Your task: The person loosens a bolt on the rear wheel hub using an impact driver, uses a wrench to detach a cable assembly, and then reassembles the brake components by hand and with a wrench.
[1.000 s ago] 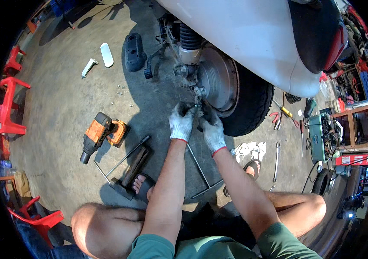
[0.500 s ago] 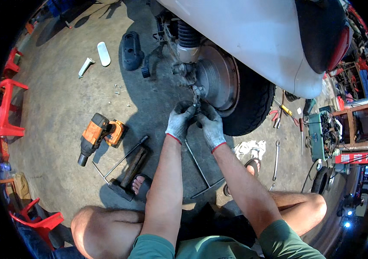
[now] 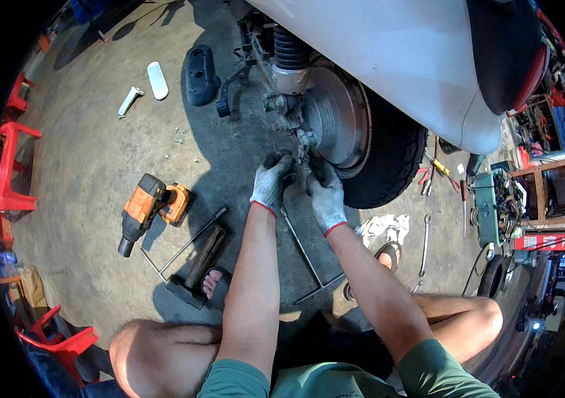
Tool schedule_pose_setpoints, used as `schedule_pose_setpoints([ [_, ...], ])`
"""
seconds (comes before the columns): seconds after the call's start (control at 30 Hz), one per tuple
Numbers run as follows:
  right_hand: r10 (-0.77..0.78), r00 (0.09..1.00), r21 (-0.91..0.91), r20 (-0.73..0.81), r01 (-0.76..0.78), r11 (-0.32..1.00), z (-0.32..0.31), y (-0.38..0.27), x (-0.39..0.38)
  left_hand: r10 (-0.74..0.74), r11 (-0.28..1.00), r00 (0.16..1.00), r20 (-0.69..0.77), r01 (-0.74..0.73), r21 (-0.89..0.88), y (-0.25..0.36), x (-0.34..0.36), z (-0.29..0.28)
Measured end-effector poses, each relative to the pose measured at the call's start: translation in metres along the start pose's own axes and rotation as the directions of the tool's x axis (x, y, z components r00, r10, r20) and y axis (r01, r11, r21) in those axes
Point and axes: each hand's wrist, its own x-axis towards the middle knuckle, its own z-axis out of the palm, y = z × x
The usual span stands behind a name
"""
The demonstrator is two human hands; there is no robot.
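Both my hands wear grey-white work gloves with dark, dirty fingers and red cuffs. My left hand [image 3: 272,180] is closed just below the small metal brake lever [image 3: 305,139] beside the wheel hub; what it grips, if anything, is hidden. Opposite it, my right hand [image 3: 326,194] has its fingers bent together close under the lever's lower end, and whatever they pinch cannot be made out. A gap separates the two hands. The lever joins the grey brake drum [image 3: 337,123] of the black-tyred wheel [image 3: 392,156], under a white body panel [image 3: 388,53].
An orange-black impact wrench [image 3: 143,209], a hammer [image 3: 196,268] and T-handle wrenches [image 3: 305,259] lie on the concrete. A black cover [image 3: 199,76] and small bolts lie farther left. At right are a combination spanner [image 3: 425,245], white rag [image 3: 385,229] and green toolbox [image 3: 488,209].
My hands have moved apart, the left one slightly leftward and the right one slightly lower. More of the brake lever's lower end shows between them.
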Motion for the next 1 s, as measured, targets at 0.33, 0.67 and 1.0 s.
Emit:
schedule_pose_setpoints([
  [0.33,0.170,0.979,0.184,-0.110,-0.148,0.972,0.020,0.013,0.013,-0.023,0.999,0.999,0.033,0.022,0.026,0.001,0.014,0.017],
  [0.67,0.391,0.916,0.316,-0.087,-0.347,0.883,0.039,0.005,0.018,0.139,0.969,0.987,-0.081,-0.119,0.215,0.011,0.021,0.017],
  [1.0,0.084,0.987,0.030,-0.137,-0.080,0.996,0.025,0.034,0.029,0.179,0.730,0.982,-0.061,-0.091,0.677,0.005,0.044,0.010],
])
